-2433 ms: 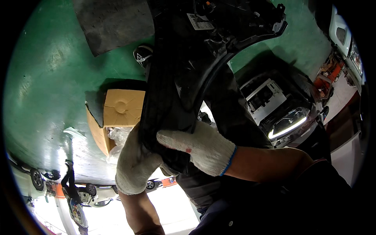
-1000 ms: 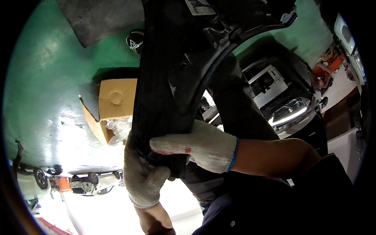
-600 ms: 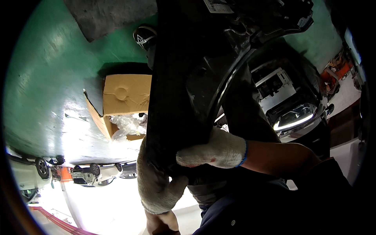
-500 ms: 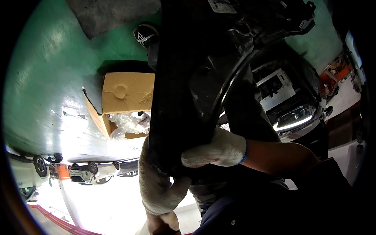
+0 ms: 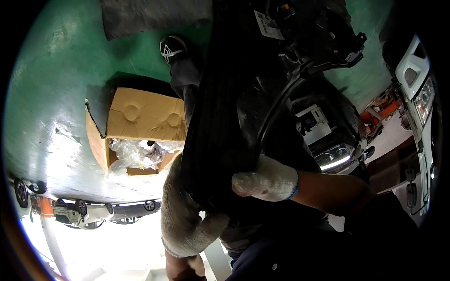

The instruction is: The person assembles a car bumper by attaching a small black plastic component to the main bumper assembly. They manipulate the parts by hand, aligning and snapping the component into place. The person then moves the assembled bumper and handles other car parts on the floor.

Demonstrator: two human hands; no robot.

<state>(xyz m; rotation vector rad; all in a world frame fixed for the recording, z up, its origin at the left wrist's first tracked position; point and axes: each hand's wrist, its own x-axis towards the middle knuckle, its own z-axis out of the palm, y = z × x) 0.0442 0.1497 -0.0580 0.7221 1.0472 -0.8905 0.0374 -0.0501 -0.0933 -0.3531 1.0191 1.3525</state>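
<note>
A large, long black plastic car part [image 5: 225,107] runs from my hands up past the top edge of the view. It carries a white label [image 5: 268,25] and a small orange piece near its far end, with a curved, glossy rim down its right side. My left hand [image 5: 190,215], in a white knit glove, wraps round the near left end, its thumb toward me. On the right side, my gloved right hand [image 5: 267,180] grips the same end with the thumb lying on top. The fingers of both hands are partly hidden by the part.
An open cardboard box [image 5: 146,114] with clear plastic wrapping stands on the green floor [image 5: 51,98] at left. A shoe [image 5: 173,49] shows beyond it. Right of the part is a dark car front with a lit headlight [image 5: 333,157]; a white vehicle [image 5: 422,112] stands farther right. Cars line the lower left.
The view has shifted, bringing more of the white vehicle in at right. The part's far end sits lower and more of its label shows. Both hands keep their hold.
</note>
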